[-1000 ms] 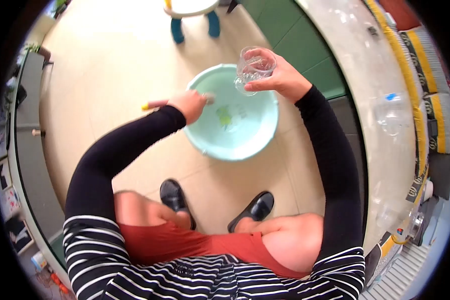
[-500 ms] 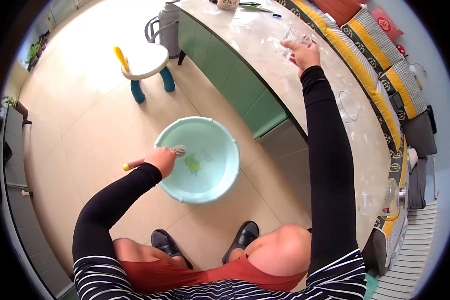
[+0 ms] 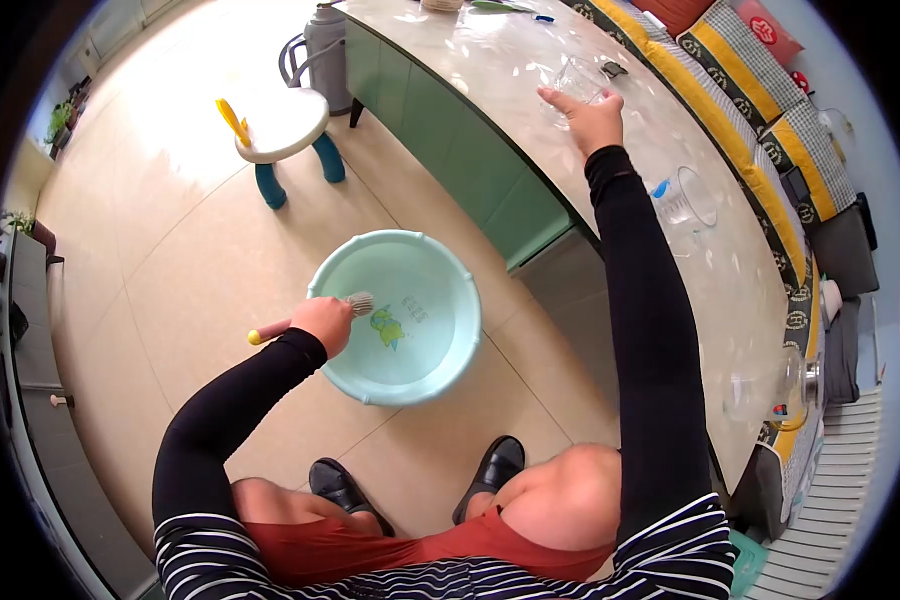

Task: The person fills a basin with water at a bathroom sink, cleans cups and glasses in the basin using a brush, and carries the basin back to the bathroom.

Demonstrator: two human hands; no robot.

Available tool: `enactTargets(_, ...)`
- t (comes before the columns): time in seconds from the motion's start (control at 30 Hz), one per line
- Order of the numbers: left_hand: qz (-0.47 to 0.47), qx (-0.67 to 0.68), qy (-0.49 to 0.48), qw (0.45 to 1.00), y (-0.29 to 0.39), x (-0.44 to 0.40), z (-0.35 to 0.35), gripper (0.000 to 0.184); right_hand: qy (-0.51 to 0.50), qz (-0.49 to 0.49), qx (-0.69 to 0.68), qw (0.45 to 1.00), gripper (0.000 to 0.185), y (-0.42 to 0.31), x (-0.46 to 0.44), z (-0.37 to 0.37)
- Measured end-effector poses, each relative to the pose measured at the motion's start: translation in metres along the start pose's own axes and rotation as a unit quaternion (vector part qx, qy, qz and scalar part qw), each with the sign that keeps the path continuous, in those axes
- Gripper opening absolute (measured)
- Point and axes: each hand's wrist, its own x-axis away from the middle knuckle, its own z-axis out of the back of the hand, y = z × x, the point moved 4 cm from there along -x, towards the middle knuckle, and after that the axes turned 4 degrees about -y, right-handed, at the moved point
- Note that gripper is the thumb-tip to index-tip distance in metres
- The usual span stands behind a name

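Note:
In my left hand (image 3: pixel 320 325) is a brush (image 3: pixel 272 331), its thick handle ending in yellow and its pale bristles (image 3: pixel 360 304) reaching over the rim of a light-blue plastic basin (image 3: pixel 440 370). The basin sits on the floor, with a green cartoon print on its bottom. My right hand (image 3: pixel 595 122) stretches out over the long table (image 3: pixel 530 130), thumb and fingers around a clear glass (image 3: pixel 576 78). Glare makes the glass's outline faint. Another clear glass (image 3: pixel 686 197) with a blue mark lies or stands nearer to me beside my right forearm.
A small dark object (image 3: pixel 614 69) lies just beyond the held glass. A clear pitcher (image 3: pixel 765 395) is at the table's near right. On the floor are a white stool (image 3: pixel 288 125) with teal legs and a grey thermos (image 3: pixel 328 60). Cushions (image 3: pixel 740 70) line the table's far side.
My right hand has come slightly back toward me with the clear glass, and the dark object beyond it now shows. My left hand keeps the brush at the basin rim.

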Motion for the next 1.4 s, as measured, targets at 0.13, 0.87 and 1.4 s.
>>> enactTargets(0.13, -0.005, -0.002, -0.011, 1.000, 0.002, -0.004, -0.001, 0.015, 0.001, 0.158, -0.018, 0.987, 0.080, -0.076, 0.097, 0.047)
enactTargets(0.87, -0.010, -0.020, -0.025, 0.999, -0.003, -0.006, -0.015, 0.021, -0.114, -0.136, -0.362, 0.915, 0.037, 0.068, 0.148, 0.180)
enactTargets(1.4, 0.048, 0.044, -0.053, 0.996, -0.033, -0.010, -0.026, 0.021, -0.448, -0.020, -0.211, 0.868, 0.035, -0.031, 0.244, 0.054)
